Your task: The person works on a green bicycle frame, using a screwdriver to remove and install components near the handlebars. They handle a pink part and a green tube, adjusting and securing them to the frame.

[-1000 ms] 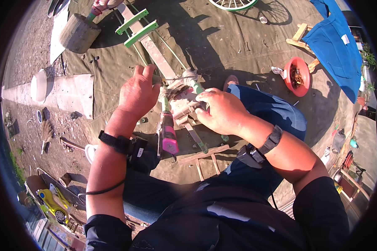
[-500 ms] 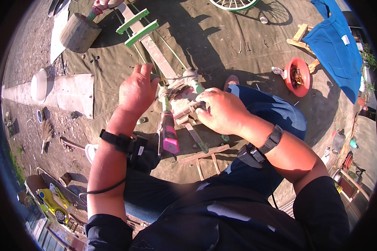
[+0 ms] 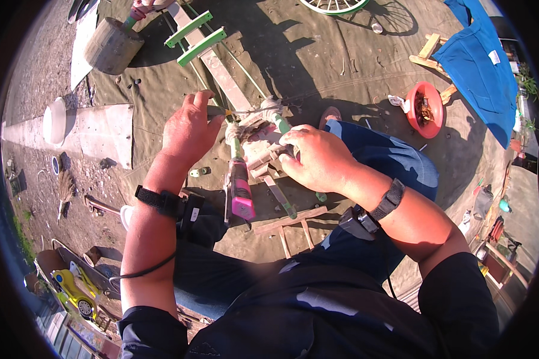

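1. The left hand (image 3: 188,128) is hovering at the left of the wrapped joint (image 3: 233,130), its fingers bent and its thumb standing apart from them.
2. A slim dark piece (image 3: 218,110) with a yellowish tip is showing in that gap; I cannot tell whether the hand is pinching it.
3. The right hand (image 3: 320,158) is curling its thumb and forefinger at the right side of the wooden frame (image 3: 224,81); its contact is hidden, so I cannot tell whether it is gripping.
4. The wooden frame is lying lengthwise between and beyond both hands, over a brown ground sheet (image 3: 371,66), with two green crosspieces (image 3: 201,47) spanning its far part.
5. A pink-and-black grip (image 3: 242,197) is pointing toward the near side, below the wrapped joint.
6. A small wooden rack (image 3: 290,221) is sitting nearer the person.
7. On the right, a salmon-pink bowl (image 3: 439,112) is holding brown scraps, and a blue cloth (image 3: 479,72) is draping over wooden legs.
8. At the far left, a round wooden block (image 3: 112,48) is resting; a green-rimmed wheel (image 3: 334,12) is showing at the far edge.
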`<action>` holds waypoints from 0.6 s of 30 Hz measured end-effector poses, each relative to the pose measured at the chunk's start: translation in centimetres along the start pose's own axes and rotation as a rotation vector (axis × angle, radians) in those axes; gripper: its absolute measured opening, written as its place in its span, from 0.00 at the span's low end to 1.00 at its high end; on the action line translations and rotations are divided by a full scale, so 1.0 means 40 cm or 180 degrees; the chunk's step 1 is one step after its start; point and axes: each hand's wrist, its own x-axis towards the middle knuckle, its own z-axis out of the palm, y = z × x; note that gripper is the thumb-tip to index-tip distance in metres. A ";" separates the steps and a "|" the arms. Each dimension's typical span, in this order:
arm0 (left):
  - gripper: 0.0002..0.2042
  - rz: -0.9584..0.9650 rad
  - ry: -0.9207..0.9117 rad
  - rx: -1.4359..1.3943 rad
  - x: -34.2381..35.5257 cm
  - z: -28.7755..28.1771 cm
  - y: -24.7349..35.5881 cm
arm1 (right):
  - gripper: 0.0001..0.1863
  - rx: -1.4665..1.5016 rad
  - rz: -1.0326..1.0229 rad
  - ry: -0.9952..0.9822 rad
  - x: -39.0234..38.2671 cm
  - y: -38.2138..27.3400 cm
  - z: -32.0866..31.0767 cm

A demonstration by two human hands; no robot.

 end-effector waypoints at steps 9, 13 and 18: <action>0.20 -0.0295 -0.0304 -0.0024 0.004 -0.014 0.024 | 0.19 -0.0018 -0.0073 0.0041 -0.001 0.004 0.002; 0.19 0.0229 -0.0213 -0.0256 -0.007 -0.017 0.024 | 0.19 0.0011 -0.0025 -0.0030 0.002 -0.002 -0.002; 0.20 -0.0423 -0.0471 0.0162 0.011 -0.014 0.043 | 0.19 -0.0059 -0.0063 0.0004 0.002 0.003 0.000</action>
